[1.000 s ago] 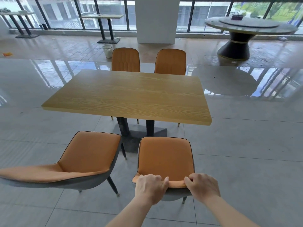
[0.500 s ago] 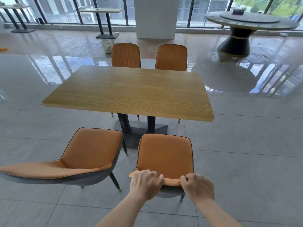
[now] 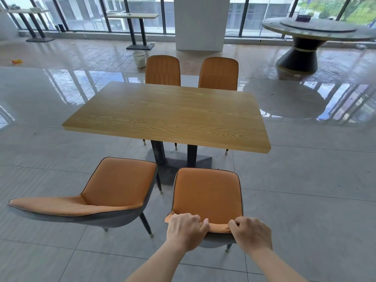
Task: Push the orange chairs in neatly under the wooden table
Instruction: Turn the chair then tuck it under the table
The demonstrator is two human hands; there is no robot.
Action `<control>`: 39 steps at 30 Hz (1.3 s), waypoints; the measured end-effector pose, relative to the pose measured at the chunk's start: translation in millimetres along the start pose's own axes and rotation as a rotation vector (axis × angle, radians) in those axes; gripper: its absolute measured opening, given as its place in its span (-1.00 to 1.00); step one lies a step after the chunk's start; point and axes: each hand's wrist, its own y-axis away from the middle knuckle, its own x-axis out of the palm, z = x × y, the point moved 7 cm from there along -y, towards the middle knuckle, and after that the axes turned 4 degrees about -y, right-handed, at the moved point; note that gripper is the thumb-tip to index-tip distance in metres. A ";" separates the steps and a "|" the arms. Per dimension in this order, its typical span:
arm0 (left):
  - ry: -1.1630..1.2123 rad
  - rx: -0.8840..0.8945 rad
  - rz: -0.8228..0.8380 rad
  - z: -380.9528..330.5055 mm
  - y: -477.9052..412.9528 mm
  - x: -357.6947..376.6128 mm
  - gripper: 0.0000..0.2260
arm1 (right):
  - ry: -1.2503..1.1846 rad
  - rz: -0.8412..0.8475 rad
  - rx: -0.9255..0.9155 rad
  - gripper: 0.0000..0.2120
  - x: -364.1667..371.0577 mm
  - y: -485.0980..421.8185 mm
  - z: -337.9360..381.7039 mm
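1. Hands first: the left hand (image 3: 186,231) and the right hand (image 3: 251,233) are both curled over the top edge of the backrest of the near right chair (image 3: 207,194), gripping it a little apart.
2. That chair faces the wooden table (image 3: 168,115) but stands short of its near edge, with the seat not yet under the top.
3. I reckon the main risk is a skewed push. If one hand drives harder, the chair will swing and end up crooked.
4. The pedestal base (image 3: 179,161) lies straight ahead of the seat. The front legs could knock against it if the chair goes in off line or too far.
5. Gripping so high on the back, a leg catching on a tile joint in the floor (image 3: 305,200) might tip the chair forward rather than slide it.
6. The near left chair (image 3: 114,186) stands just beside it, turned sideways with its back away from the table and its legs splayed toward the held chair. A drift to the left could clip them.
7. The far left chair (image 3: 162,71) and the far right chair (image 3: 218,73) sit close against the far edge.
8. Well apart from all this are a waste basket (image 3: 139,59), a white pillar (image 3: 201,23) and a round table (image 3: 317,29). None of them stands in the way.
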 end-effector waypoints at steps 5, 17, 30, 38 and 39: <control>0.002 0.009 0.009 0.3 -2.4 -0.4 -0.47 | -0.024 0.018 0.036 -0.62 3.6 4.4 -0.7; 0.006 -0.021 0.001 27.4 -13.3 -3.0 -0.47 | -0.030 -0.015 0.042 -0.59 12.6 -4.2 20.3; -0.014 -0.001 0.030 25.3 -10.0 -4.1 -0.46 | -0.012 -0.010 0.007 -0.61 7.4 -5.4 20.8; -0.010 0.007 0.011 27.2 -14.1 -3.6 -0.46 | -0.010 0.003 0.049 -0.60 7.0 -5.4 24.9; -0.014 0.006 0.015 28.1 -14.4 -3.1 -0.47 | -0.012 0.004 0.052 -0.60 7.6 -4.9 25.9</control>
